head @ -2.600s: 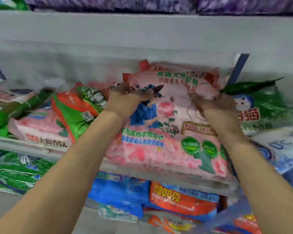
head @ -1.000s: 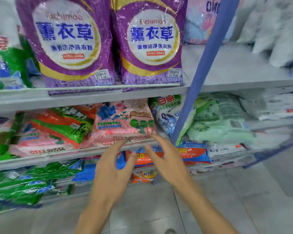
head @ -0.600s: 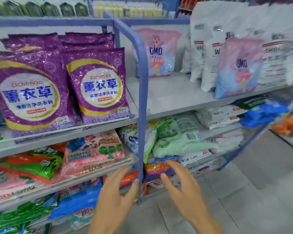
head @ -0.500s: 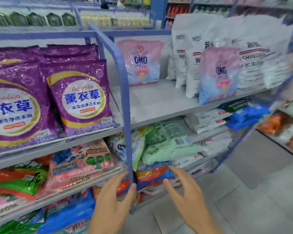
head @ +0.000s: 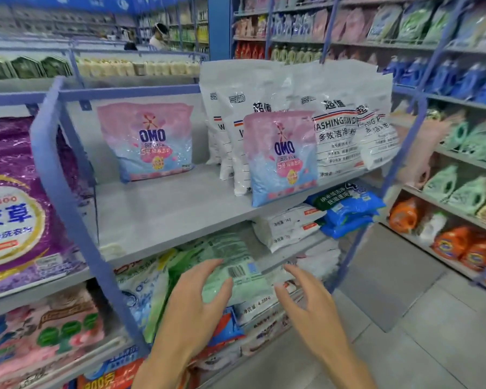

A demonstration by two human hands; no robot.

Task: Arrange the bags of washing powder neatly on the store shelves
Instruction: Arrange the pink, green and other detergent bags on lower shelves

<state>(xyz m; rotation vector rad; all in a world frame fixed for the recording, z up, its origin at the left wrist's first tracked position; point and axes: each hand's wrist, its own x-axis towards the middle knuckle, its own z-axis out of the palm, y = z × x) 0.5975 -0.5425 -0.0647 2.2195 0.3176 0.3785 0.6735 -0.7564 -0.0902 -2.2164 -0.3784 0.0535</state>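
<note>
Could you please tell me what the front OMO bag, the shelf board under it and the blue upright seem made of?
Front OMO bag: thin glossy plastic film, judging by crinkles and glare spots. Shelf board: probably painted metal, pale grey, smooth, matte, with a thin flat edge. Blue upright: likely painted metal too, evenly coloured; blur leaves this open.

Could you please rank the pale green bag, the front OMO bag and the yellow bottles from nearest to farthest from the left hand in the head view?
1. Pale green bag, on the lower shelf, right at the fingers of the left hand.
2. Front OMO bag, upright at the edge of the shelf above, to the right.
3. Yellow bottles, high on the rack behind, farthest back.
</note>
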